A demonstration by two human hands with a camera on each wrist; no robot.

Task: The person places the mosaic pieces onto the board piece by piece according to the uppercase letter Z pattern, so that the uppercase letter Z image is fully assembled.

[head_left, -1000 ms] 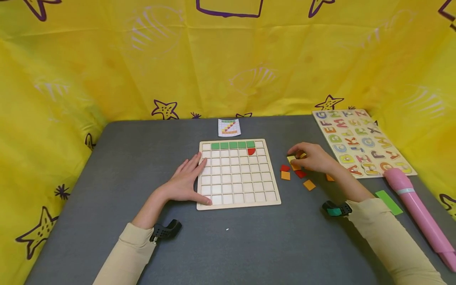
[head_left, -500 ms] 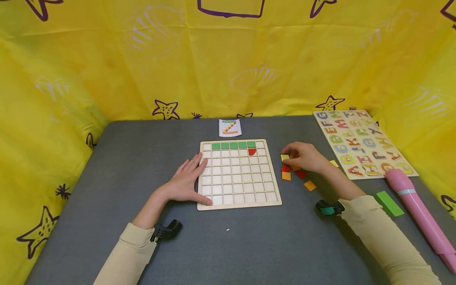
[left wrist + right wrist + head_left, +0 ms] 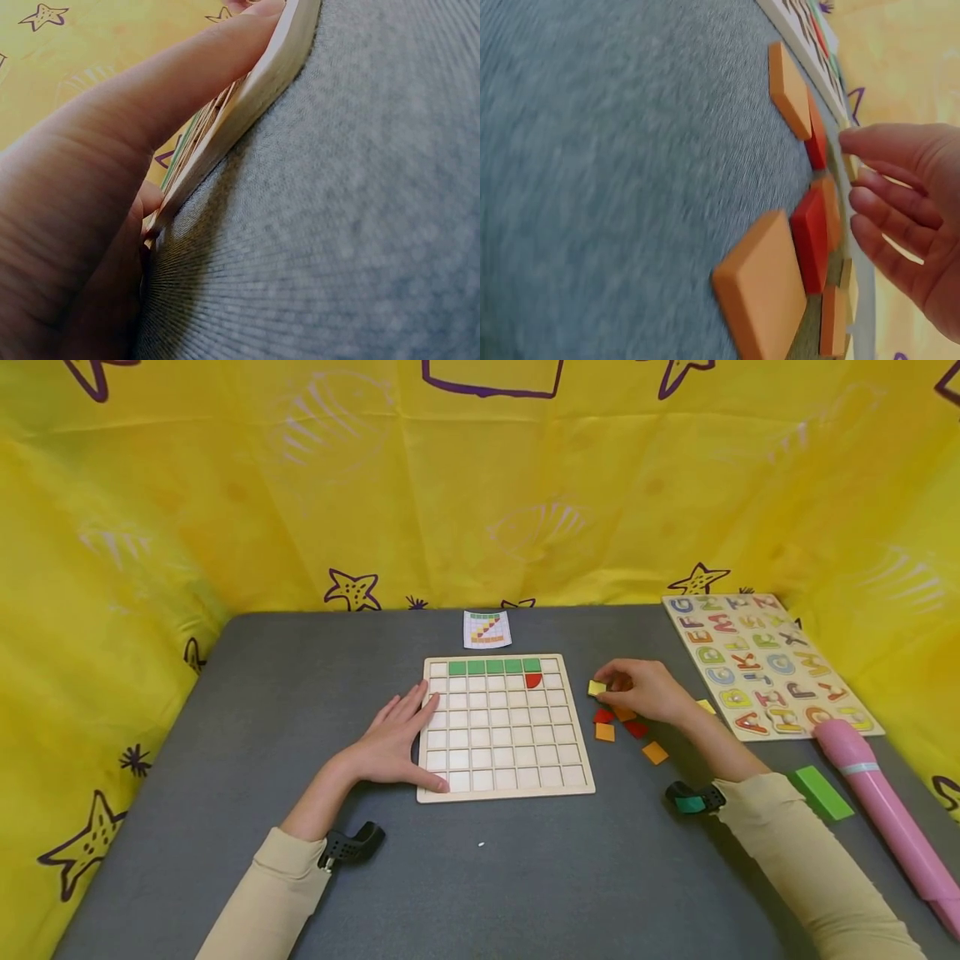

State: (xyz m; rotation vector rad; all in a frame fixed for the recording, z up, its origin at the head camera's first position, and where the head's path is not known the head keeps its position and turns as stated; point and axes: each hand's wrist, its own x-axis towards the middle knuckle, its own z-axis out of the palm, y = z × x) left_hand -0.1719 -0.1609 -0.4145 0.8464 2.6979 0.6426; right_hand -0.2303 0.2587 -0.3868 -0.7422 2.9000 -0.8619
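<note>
A wooden grid board (image 3: 510,735) lies mid-table, with several green square tiles (image 3: 495,667) along its top row and a red quarter-round tile (image 3: 533,680) under the last of them. My left hand (image 3: 392,742) rests on the board's left edge, fingers spread; the left wrist view shows the thumb (image 3: 202,64) on the rim. Right of the board, my right hand (image 3: 647,690) pinches a yellow tile (image 3: 596,687) between thumb and fingers. Beneath and beside that hand lie loose orange tiles (image 3: 604,732) and red tiles (image 3: 636,729).
A small pattern card (image 3: 487,630) lies behind the board. To the right are a wooden alphabet puzzle (image 3: 772,668), a pink microphone-shaped object (image 3: 885,810) and a green rectangular piece (image 3: 823,792). Another yellow tile (image 3: 706,706) lies near the puzzle. Yellow cloth (image 3: 480,485) hangs behind the table.
My right hand has moved a little left, toward the board, with the yellow tile in its fingers. The left hand stays on the board's edge.
</note>
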